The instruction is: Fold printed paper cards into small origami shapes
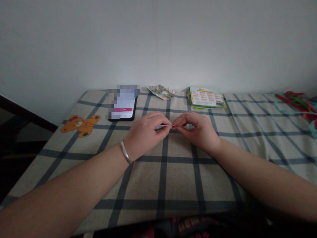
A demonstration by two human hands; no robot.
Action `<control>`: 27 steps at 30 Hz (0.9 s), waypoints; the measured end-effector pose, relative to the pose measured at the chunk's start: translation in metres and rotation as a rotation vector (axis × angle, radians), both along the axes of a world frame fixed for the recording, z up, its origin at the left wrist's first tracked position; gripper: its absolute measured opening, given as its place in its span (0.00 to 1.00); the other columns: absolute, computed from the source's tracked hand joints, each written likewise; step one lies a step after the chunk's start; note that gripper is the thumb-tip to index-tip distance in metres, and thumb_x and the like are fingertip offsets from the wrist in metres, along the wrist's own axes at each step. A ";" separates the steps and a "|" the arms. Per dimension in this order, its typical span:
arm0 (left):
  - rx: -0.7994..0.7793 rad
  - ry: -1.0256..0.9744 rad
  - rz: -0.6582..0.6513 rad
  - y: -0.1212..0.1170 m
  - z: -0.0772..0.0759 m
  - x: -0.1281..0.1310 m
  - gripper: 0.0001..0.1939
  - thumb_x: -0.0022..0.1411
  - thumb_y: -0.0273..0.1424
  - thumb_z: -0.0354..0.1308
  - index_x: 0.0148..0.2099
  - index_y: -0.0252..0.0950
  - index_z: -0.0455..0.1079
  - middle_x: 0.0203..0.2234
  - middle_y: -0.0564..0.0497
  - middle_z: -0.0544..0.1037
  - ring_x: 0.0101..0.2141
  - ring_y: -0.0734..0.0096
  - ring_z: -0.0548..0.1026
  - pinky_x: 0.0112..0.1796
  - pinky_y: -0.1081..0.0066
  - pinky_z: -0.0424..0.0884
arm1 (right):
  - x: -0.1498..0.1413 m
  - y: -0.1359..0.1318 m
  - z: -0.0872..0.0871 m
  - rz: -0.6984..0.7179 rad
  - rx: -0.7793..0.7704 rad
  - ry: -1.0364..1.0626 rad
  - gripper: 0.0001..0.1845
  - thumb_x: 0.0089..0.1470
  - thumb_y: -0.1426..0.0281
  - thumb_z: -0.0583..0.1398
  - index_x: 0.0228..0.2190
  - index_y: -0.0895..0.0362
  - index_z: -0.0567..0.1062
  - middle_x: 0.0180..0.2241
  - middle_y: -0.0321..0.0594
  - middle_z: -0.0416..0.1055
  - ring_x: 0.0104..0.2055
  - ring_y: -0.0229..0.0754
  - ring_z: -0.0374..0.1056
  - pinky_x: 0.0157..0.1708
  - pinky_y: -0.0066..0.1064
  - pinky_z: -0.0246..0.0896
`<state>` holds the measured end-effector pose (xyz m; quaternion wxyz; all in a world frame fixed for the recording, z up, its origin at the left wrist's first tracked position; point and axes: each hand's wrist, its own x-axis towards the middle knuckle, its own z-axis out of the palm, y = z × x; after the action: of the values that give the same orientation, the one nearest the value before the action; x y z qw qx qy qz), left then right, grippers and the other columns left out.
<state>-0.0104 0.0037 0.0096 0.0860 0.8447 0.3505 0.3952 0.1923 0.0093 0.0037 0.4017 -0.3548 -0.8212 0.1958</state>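
Over the middle of the checked cloth, my left hand (pixel 150 129) and my right hand (pixel 198 130) meet fingertip to fingertip. Both pinch a thin piece of paper (pixel 161 127), seen nearly edge-on. Part of it shows inside the curl of my left fingers; the fingers cover much of the rest, so its full shape is hidden. My right thumb and forefinger close on its right end. A silver bracelet (pixel 125 152) circles my left wrist.
By the wall lie a phone (pixel 126 105) with its screen lit, a crumpled or folded printed paper (pixel 162 92) and a stack of printed cards (pixel 207 98). A bear figure (pixel 80 125) is at left. Red and green strips (pixel 297 100) lie far right on the checked tablecloth (pixel 178 185).
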 end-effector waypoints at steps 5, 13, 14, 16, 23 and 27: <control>0.022 0.015 0.011 0.000 0.000 -0.001 0.05 0.61 0.23 0.56 0.33 0.34 0.72 0.30 0.51 0.76 0.34 0.72 0.74 0.36 0.72 0.69 | 0.002 -0.002 0.006 0.058 -0.033 -0.009 0.05 0.57 0.69 0.59 0.31 0.56 0.75 0.34 0.41 0.77 0.36 0.40 0.71 0.37 0.33 0.65; 0.226 0.126 0.033 0.000 0.001 -0.003 0.06 0.64 0.27 0.56 0.34 0.35 0.73 0.30 0.51 0.78 0.34 0.69 0.74 0.38 0.67 0.69 | 0.003 0.003 0.003 0.080 -0.234 0.105 0.09 0.55 0.64 0.62 0.31 0.56 0.76 0.31 0.39 0.77 0.34 0.40 0.71 0.35 0.32 0.65; 0.244 0.140 0.034 0.000 0.002 -0.003 0.06 0.64 0.27 0.56 0.34 0.35 0.73 0.30 0.51 0.78 0.34 0.68 0.74 0.38 0.67 0.69 | 0.002 0.003 0.002 0.089 -0.243 0.109 0.08 0.55 0.64 0.62 0.31 0.56 0.77 0.31 0.39 0.77 0.34 0.39 0.70 0.34 0.31 0.65; 0.260 0.155 0.041 0.000 0.003 -0.003 0.06 0.64 0.28 0.56 0.34 0.35 0.73 0.29 0.51 0.78 0.34 0.68 0.74 0.38 0.67 0.69 | 0.002 0.003 0.002 0.093 -0.256 0.108 0.07 0.54 0.65 0.62 0.31 0.57 0.76 0.31 0.39 0.77 0.33 0.39 0.70 0.33 0.31 0.64; 0.241 0.151 0.049 0.000 0.000 -0.002 0.06 0.63 0.29 0.58 0.33 0.36 0.73 0.29 0.52 0.77 0.33 0.69 0.74 0.37 0.68 0.67 | 0.000 0.003 0.003 0.066 -0.208 0.069 0.03 0.52 0.69 0.61 0.30 0.57 0.75 0.30 0.37 0.76 0.29 0.35 0.68 0.29 0.28 0.63; 0.243 0.141 0.031 0.001 -0.001 -0.002 0.05 0.63 0.28 0.59 0.34 0.36 0.73 0.29 0.52 0.77 0.33 0.68 0.73 0.37 0.67 0.67 | -0.001 0.002 0.003 0.049 -0.156 0.047 0.01 0.51 0.72 0.61 0.29 0.57 0.74 0.28 0.36 0.75 0.29 0.35 0.68 0.29 0.27 0.63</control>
<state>-0.0127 0.0045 0.0088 -0.0479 0.8690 0.3184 0.3756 0.1910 0.0112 0.0066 0.3870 -0.3600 -0.8024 0.2773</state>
